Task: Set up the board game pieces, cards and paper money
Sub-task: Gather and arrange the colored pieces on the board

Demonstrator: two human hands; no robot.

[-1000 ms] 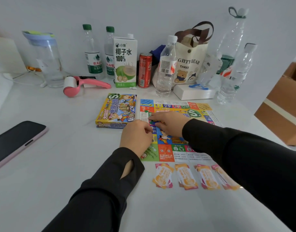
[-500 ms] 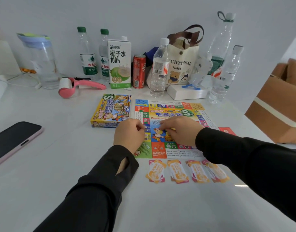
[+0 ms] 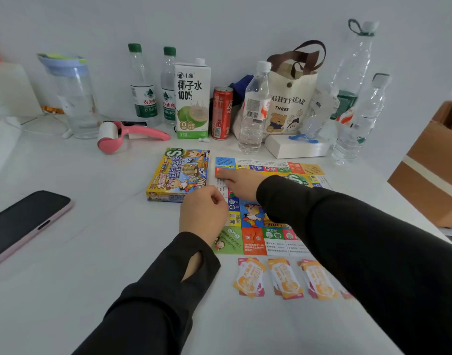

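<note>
R hand (image 3: 241,184) fingers lay near-straight, tips touching board (image 3: 253,242); L hand (image 3: 203,216) curled, contents can't tell.

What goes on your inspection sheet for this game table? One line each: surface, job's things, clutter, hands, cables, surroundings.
Surface: white table.
Job's things: game board lies flat; game box to its left; card piles in a row before its near edge.
Clutter: phone at left; lint roller, pitcher, bottles, carton, can, tote bag along the wall.
Hands: left hand curled at the board's left edge, contents hidden; right hand touches the board's far left corner.
Cables: white cord beside the pitcher.
Surroundings: white wall; cardboard box at right.
</note>
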